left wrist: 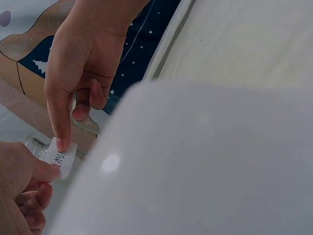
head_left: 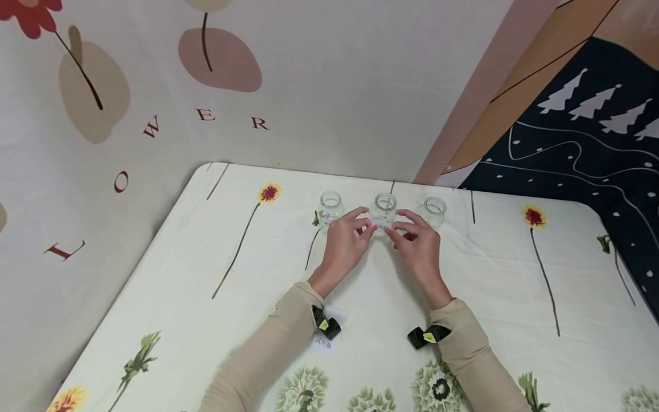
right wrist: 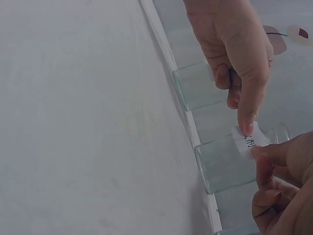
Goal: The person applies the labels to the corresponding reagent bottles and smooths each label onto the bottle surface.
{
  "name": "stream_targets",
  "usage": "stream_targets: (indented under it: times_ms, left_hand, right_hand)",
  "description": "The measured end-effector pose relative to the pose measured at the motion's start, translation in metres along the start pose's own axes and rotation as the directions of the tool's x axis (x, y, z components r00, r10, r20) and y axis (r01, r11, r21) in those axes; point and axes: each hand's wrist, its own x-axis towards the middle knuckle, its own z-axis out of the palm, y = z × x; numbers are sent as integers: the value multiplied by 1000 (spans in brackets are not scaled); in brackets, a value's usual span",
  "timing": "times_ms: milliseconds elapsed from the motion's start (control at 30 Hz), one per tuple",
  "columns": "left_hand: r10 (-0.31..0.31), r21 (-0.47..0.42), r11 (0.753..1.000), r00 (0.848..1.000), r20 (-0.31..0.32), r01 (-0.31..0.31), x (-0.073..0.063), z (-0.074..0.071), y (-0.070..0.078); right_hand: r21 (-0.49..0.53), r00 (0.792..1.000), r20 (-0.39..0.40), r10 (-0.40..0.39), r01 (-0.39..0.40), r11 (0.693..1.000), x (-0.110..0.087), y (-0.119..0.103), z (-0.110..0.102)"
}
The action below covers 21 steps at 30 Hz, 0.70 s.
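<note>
A clear glass jar (head_left: 385, 205) stands upright between two similar jars. A small white paper label (right wrist: 247, 142) with dark printed characters lies against its side. My left hand (head_left: 346, 246) holds one end of the label, its thumb on the paper. From the other side my right hand (head_left: 421, 252) pinches the opposite end between thumb and finger. The other fingers of both hands stay near the glass. Part of the label's print is covered by the thumbs, as the label (left wrist: 68, 160) in the left wrist view also shows.
A jar (head_left: 330, 201) stands to the left and another jar (head_left: 435, 206) to the right, close to the hands. A printed paper slip (head_left: 323, 343) lies under the left wrist. The flower-patterned tablecloth (head_left: 247, 246) meets a printed backdrop (head_left: 334, 131) behind.
</note>
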Motion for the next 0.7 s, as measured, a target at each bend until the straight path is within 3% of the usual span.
stream_targets:
  times_ms: [267, 567, 700]
  left_hand:
    - [-15, -13, 1000, 1000, 2, 15, -1, 1, 1]
    - [12, -10, 1000, 999, -30, -12, 1, 1, 0]
    - [-10, -25, 1000, 1000, -24, 9, 0, 2, 0]
  right_hand:
    - [-15, 1000, 2, 6, -6, 1000, -1, 1, -1]
    - [-17, 1000, -2, 1, -1, 1000, 1, -1, -1]
    - [-24, 1000, 3, 7, -7, 1000, 1, 0, -1]
